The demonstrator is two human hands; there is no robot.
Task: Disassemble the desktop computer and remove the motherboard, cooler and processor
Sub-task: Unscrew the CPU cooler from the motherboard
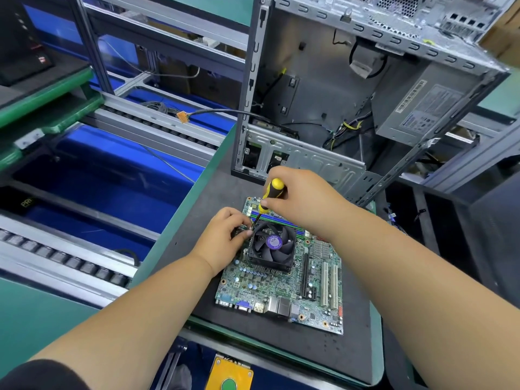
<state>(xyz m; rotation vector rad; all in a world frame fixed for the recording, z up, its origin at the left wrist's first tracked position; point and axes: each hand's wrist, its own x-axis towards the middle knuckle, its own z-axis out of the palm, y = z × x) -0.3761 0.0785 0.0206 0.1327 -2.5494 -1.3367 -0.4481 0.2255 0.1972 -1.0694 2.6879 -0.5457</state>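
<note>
The green motherboard (pixel 270 288) lies flat on the black mat (pixel 281 356), out of the case. On it sits the black cooler (pixel 272 250) with a fan and a purple hub sticker. My right hand (pixel 298 201) grips a yellow-and-black screwdriver (pixel 270 192), whose tip points down at the cooler's far left corner. My left hand (pixel 225 237) rests on the board's left side, its curled fingertips touching the screw at that corner beside the driver tip. The processor is hidden under the cooler.
The open grey computer case (pixel 351 88) stands behind the board, with a power supply (pixel 422 108) and loose cables inside. A roller conveyor (pixel 84 266) and blue bins (pixel 107 175) run along the left. A yellow button box (pixel 229 374) sits at the near edge.
</note>
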